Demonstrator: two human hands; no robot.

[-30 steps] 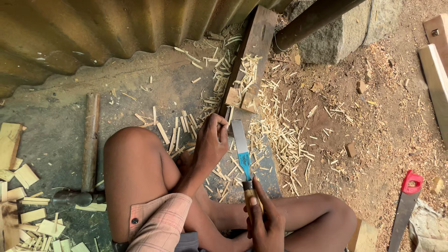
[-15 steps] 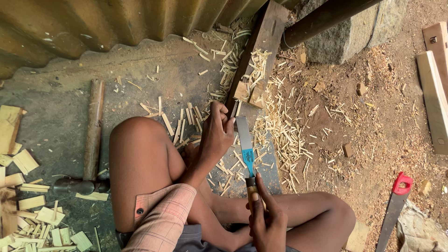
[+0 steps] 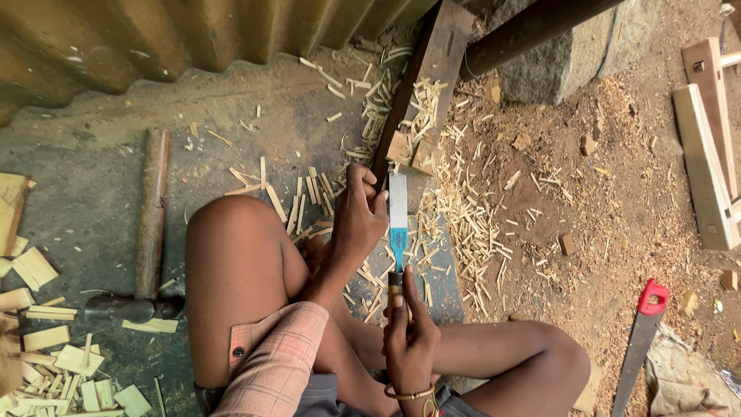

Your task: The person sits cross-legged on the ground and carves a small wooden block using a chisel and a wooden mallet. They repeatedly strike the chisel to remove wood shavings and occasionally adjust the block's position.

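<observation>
Right hand [image 3: 409, 340]: fingers wrapped tight around the chisel [image 3: 397, 224] handle, thumb lying along its top.
Left hand [image 3: 359, 220]: fingers curled together against the left side of the blade, fingertips [image 3: 378, 202] touching the steel near its far end.
Chisel: flat blade with a blue band near the handle, pointing away from the right fingers, its tip at the wood block [image 3: 409, 148].
Wood block: small pale piece just beyond the left fingertips, resting on the plank [image 3: 428, 73].
Plank: dark board running away from the fingers toward the metal sheet [image 3: 193, 35].
Splinters [image 3: 463, 216]: pale slivers strewn thick on the floor, right of and beyond both sets of fingers, some under the blade.
Hammer [image 3: 147, 232]: lies well left of the left fingers, past the bent knee [image 3: 231, 232], which stands between.
Saw [image 3: 641, 340]: red-handled, well right of the right fingers, on sawdust.
Offcuts [image 3: 46, 340]: pale chips heaped at far left.
Stone [image 3: 563, 58]: beyond the plank, to the right.
</observation>
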